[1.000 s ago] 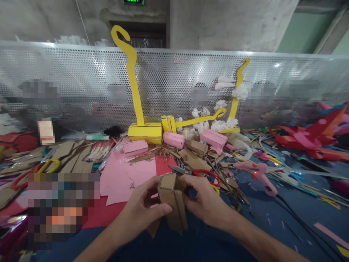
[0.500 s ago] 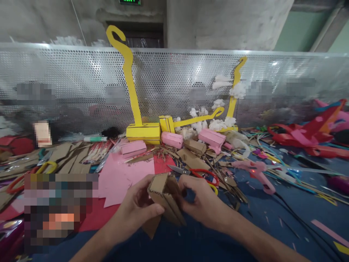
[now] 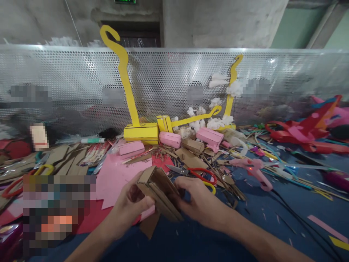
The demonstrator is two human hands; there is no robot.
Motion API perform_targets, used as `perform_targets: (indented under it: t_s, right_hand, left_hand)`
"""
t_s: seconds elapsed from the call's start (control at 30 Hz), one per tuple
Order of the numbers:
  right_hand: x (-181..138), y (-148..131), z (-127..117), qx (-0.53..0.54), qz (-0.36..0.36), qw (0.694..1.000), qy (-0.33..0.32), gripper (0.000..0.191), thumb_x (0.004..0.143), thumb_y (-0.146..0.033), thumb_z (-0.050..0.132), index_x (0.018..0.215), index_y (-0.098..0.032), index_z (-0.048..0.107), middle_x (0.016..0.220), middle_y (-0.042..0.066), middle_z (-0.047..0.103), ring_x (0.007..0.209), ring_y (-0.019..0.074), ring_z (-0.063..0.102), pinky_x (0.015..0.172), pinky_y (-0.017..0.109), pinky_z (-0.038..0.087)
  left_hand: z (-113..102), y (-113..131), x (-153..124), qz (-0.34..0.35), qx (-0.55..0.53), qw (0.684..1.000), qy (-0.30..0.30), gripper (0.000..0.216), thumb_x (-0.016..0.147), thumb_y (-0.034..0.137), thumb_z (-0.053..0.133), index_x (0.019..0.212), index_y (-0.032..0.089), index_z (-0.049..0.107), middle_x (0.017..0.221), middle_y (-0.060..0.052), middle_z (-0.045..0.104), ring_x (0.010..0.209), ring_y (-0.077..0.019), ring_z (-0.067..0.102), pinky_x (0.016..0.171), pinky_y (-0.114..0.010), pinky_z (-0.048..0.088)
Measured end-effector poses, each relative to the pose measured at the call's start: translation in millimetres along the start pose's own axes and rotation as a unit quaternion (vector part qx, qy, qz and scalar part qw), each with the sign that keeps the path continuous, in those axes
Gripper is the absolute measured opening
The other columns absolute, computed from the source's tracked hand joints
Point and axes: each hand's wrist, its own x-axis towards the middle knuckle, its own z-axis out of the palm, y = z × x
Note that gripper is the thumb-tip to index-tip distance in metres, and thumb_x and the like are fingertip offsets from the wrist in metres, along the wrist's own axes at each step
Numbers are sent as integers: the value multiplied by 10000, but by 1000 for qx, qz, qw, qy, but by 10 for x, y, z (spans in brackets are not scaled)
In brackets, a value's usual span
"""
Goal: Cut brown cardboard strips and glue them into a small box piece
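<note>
A folded cardboard box [image 3: 159, 194], brown and with a gap along its top side, is held up between both hands. My left hand [image 3: 129, 203] grips its left end, thumb pressed on the near face. My right hand [image 3: 195, 198] is closed on its right side, with the fingertips partly hidden by the cardboard. Below the box, a loose cardboard piece [image 3: 149, 225] rests on the blue tabletop. Scissors [image 3: 195, 173] with red and yellow handles lie just behind my right hand. Pink paper [image 3: 120, 178] spreads out behind my left hand.
A pink hot glue gun [image 3: 255, 169], its light on, lies to the right with its cord running forward. Yellow hook-shaped cutouts on boxes [image 3: 140, 133] stand at the back before a perforated metal panel [image 3: 163, 83]. Pink boxes [image 3: 209, 136] and cardboard scraps [image 3: 191, 156] litter the middle.
The cardboard box has tilted and shifted slightly left in my hands, showing more of its open gap. My left hand has moved a little left with it. The view has turned slightly right.
</note>
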Motion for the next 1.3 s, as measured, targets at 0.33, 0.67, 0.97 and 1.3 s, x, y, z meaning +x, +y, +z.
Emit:
perform_targets:
  t_s: [0.33, 0.67, 0.97, 1.3]
  right_hand:
    - [2, 72, 47, 20, 23, 999, -15, 138, 907, -218, 590, 775, -188, 617, 705, -34, 608, 627, 116, 525, 552, 219, 357]
    - [-2, 82, 62, 47, 19, 999, -13, 146, 898, -172, 577, 794, -164, 679, 688, -23, 644, 594, 116, 512, 529, 211, 371]
    - [15, 87, 36, 10, -1, 999, -53, 139, 880, -224, 633, 751, -176, 655, 615, -47, 548, 516, 92, 453, 471, 205, 309]
    - [-5, 98, 67, -190, 51, 979, -44, 354, 881, -256, 594, 540, -164, 566, 474, -44, 451, 446, 80, 251, 456, 264, 164]
  left_hand:
    - [64, 62, 24, 4, -10, 1000, 21, 318, 773, 328, 812, 1037, 189, 703, 975, -54, 735, 893, -204, 682, 805, -297, 563]
    - [-22, 7, 25, 24, 7, 999, 34, 284, 759, 342, 820, 975, 190, 717, 886, -43, 756, 838, -206, 697, 799, -315, 569]
    - [-61, -24, 18, 0, -21, 1000, 8, 305, 796, 353, 792, 1046, 201, 705, 975, -52, 745, 883, -209, 694, 809, -318, 568]
    - [143, 60, 32, -38, 22, 999, 8, 421, 909, 429, 647, 1281, 234, 626, 1299, -97, 675, 1169, -269, 633, 997, -382, 509]
